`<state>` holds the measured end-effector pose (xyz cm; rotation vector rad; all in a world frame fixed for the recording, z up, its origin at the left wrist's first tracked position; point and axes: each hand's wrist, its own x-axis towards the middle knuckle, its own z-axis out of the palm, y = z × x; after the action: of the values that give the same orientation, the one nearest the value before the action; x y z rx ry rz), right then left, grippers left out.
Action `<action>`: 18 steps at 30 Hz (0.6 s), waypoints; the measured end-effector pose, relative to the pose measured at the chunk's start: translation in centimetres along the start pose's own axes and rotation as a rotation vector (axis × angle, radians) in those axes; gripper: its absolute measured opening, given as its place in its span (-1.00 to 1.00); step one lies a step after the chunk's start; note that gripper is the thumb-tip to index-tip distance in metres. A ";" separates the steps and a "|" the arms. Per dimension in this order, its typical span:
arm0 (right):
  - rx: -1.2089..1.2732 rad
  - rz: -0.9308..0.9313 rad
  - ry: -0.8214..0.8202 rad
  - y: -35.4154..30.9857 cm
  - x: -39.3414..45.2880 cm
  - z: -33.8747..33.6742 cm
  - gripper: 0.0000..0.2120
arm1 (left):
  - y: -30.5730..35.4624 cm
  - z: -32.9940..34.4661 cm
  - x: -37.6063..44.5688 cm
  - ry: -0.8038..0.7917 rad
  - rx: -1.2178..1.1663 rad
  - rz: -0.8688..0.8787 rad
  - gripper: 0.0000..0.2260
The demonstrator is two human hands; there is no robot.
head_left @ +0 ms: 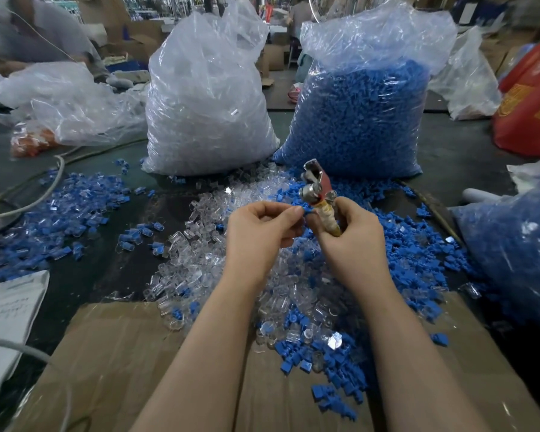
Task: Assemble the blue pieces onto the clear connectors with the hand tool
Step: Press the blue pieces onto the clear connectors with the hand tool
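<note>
Two hands meet above the piled parts: right hand (351,235) grips hand tool (317,194), left hand (259,227) pinches something unclear.

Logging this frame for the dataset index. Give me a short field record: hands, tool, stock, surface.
left hand: fingers curled, pinching a small piece at the fingertips; piece too hidden to identify
right hand: grips the hand tool by its taped handle, metal head pointing up
loose clear connectors: heaped under the hands
loose blue pieces: spread to the right
clear bag: upright, far left of centre
blue bag: upright beside it
cardboard: flat at the near edge
</note>
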<state>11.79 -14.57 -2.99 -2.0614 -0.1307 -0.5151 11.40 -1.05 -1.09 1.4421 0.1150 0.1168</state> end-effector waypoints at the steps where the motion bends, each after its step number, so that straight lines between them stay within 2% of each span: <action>1: 0.017 0.003 0.012 0.0 0.0 0.0 -0.75 | 0.0 0.1 0.0 0.001 -0.013 0.003 -0.94; 7: 0.068 0.004 0.080 0.0 0.1 0.1 -0.80 | 0.0 0.4 -0.1 -0.013 -0.097 -0.009 -0.93; 18: 0.043 -0.012 0.141 -0.2 -0.1 0.0 -0.68 | 0.1 0.9 -0.4 0.019 -0.017 0.074 -0.89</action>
<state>11.65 -14.39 -2.85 -1.9767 -0.0698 -0.6579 11.11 -1.98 -0.86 1.4287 0.0755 0.1920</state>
